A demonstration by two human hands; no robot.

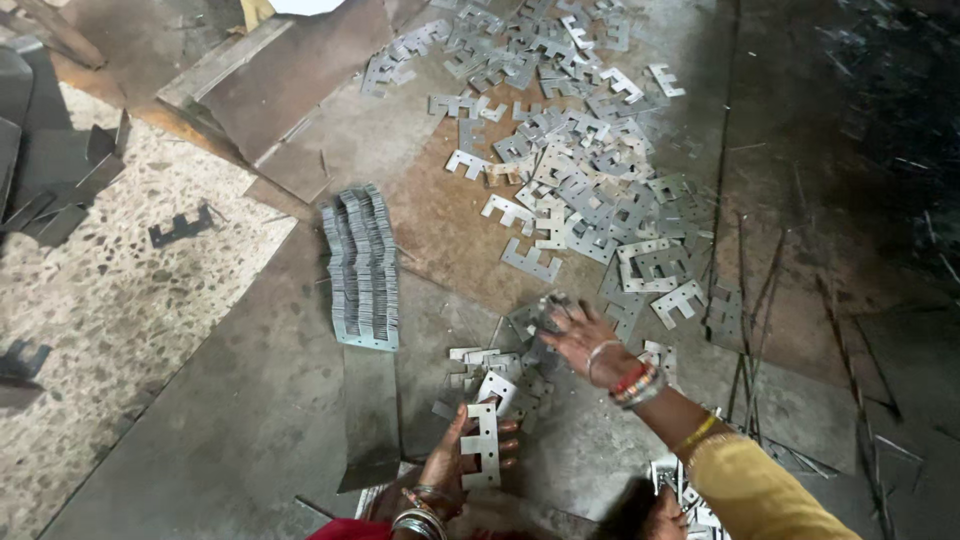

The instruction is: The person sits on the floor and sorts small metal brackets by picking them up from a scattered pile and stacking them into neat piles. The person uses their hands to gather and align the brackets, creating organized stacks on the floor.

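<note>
Gritty workshop floor (pixel 240 400), left hand (pixel 455 460) gripping a notched metal plate (pixel 483 445), right hand (pixel 580 335) spread over loose plates (pixel 520 370)

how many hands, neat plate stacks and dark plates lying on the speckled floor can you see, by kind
hands: 2, left hand holding an E-shaped metal plate, right hand on the loose plates
neat plate stack: 1
dark plate on speckled floor: 1
total: 4

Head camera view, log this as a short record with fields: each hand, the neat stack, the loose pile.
left hand: holds an E-shaped metal plate upright
right hand: reaching into small heap of plates
neat stack: plates packed on edge, left of the hands
loose pile: scattered plates farther out on the floor
</note>
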